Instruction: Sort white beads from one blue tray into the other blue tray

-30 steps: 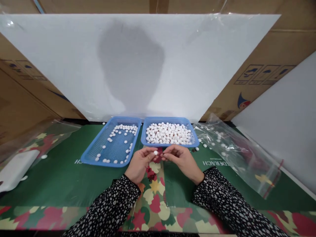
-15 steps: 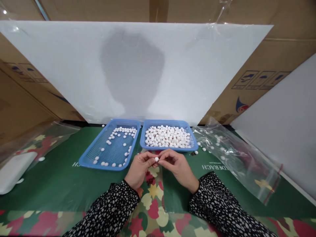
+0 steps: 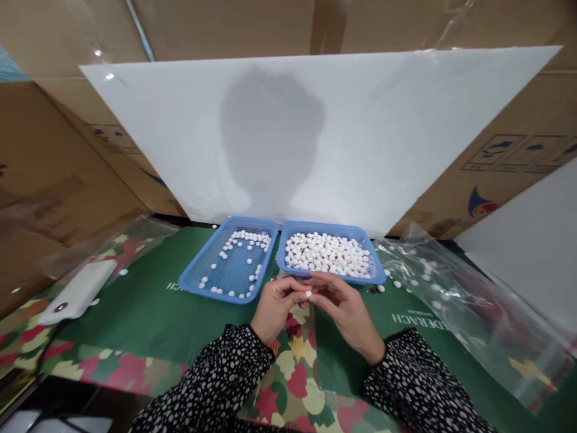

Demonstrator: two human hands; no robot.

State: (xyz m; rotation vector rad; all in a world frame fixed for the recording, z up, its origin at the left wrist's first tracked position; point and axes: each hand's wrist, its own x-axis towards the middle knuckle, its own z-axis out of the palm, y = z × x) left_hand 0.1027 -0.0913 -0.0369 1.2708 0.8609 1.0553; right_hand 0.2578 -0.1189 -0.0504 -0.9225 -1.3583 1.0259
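A small white ball (image 3: 308, 294) is pinched between the fingertips of both hands, just in front of the baskets. My left hand (image 3: 278, 307) grips it from the left with thumb and fingers. From the right, my right hand (image 3: 347, 310) closes its thumb and fingers on the same ball. Behind my hands, the right blue basket (image 3: 333, 278) holds a thick layer of white balls with dark red bits among them. The left blue basket (image 3: 193, 278) has fewer balls, scattered mostly along its edges, with its mesh bottom showing.
A clear plastic bag (image 3: 491, 325) lies at the right, with loose white balls near it. On the left are a white device (image 3: 81, 291) with a cable and another clear bag (image 3: 144, 231). A white panel (image 3: 369, 138) and cardboard stand behind the baskets.
The view has turned left, so the scene sits further right and more of the white device shows. Both hands still hold the ball between their fingertips.
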